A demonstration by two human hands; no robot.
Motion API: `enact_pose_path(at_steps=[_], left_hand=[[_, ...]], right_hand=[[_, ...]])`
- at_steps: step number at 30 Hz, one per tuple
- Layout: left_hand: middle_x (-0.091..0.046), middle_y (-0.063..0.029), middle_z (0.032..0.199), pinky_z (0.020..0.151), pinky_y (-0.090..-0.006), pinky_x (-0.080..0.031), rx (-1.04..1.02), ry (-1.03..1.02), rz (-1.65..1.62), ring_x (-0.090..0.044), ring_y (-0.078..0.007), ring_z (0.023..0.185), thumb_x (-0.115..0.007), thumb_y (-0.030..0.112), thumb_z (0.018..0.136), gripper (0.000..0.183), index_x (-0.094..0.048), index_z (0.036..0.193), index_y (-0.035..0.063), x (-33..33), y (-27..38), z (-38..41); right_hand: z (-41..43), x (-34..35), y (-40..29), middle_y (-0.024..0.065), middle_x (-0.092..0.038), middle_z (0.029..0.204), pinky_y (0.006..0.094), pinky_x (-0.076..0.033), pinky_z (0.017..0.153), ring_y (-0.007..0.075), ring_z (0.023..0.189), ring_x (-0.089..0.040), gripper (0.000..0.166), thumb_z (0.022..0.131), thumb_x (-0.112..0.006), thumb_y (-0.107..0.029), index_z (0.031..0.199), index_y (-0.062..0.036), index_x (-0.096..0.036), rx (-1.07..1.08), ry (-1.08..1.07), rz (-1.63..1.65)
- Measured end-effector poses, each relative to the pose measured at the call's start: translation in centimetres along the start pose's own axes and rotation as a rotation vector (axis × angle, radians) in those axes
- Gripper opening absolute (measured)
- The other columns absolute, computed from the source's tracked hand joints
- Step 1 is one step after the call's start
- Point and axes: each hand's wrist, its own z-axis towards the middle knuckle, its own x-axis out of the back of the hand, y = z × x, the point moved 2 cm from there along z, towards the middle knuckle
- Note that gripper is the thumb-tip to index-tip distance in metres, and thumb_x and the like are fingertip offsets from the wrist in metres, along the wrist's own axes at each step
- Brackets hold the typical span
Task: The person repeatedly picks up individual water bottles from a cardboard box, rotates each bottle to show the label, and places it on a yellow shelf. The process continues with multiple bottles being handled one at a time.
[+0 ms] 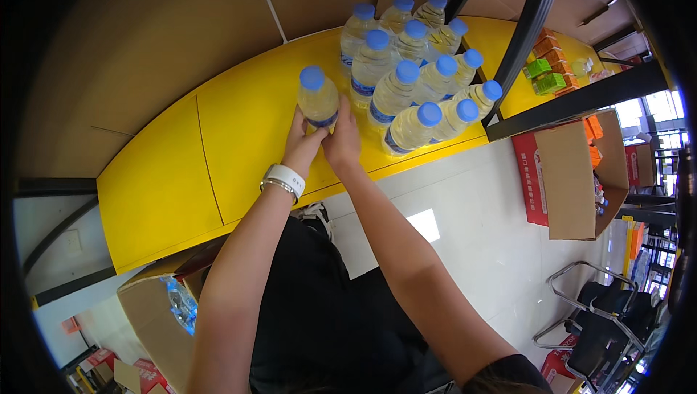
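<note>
Between my two hands stands a clear plastic bottle with a blue cap and a blue label, upright over the yellow shelf. My left hand wraps its lower left side, the thumb across the front. On the right side of the same bottle, my right hand presses with its fingers. Whether the bottle's base touches the shelf is hidden by my hands. Just right of my hands, several similar blue-capped bottles stand close together in rows. A white band circles my left wrist.
A black metal post rises right of the bottles. Beyond it, small orange and green boxes sit on another yellow shelf. An open cardboard box stands at right, near a black chair. Another carton is below left.
</note>
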Motion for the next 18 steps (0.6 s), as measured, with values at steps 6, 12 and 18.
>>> enact_pose_path(at_steps=[6,12,18], left_hand=[[-0.029,-0.0104,0.124,0.088,-0.029,-0.036,0.068,-0.032,-0.163,-0.04,-0.0205,0.109,-0.048,-0.003,0.075,0.07,-0.011,0.132,0.0146,0.3,1.4,1.8],[-0.038,-0.0073,0.12,0.089,-0.029,-0.034,0.08,0.002,-0.186,-0.038,-0.0192,0.11,-0.046,-0.008,0.07,0.065,-0.022,0.126,0.0128,0.3,2.0,3.2],[-0.035,-0.0068,0.123,0.092,-0.0301,-0.032,0.147,-0.009,-0.219,-0.035,-0.02,0.114,-0.045,-0.009,0.071,0.068,-0.019,0.128,0.0169,0.6,2.6,4.2]], right_hand=[[2.4,-1.6,-0.1,0.0236,-0.046,0.104,0.0379,-0.041,0.075,0.0377,0.092,-0.049,0.064,0.061,-0.057,0.001,0.119,-0.003,-0.029,-0.129,-0.073,0.254],[3.7,-3.2,0.9,0.0238,-0.041,0.106,0.0382,-0.037,0.082,0.0389,0.096,-0.043,0.067,0.062,-0.058,-0.003,0.121,-0.0043,-0.027,0.016,0.044,0.233],[4.7,-3.8,0.1,0.0217,-0.044,0.111,0.0361,-0.037,0.085,0.0349,0.103,-0.043,0.063,0.065,-0.053,-0.001,0.123,-0.0035,-0.027,-0.063,0.009,0.237]])
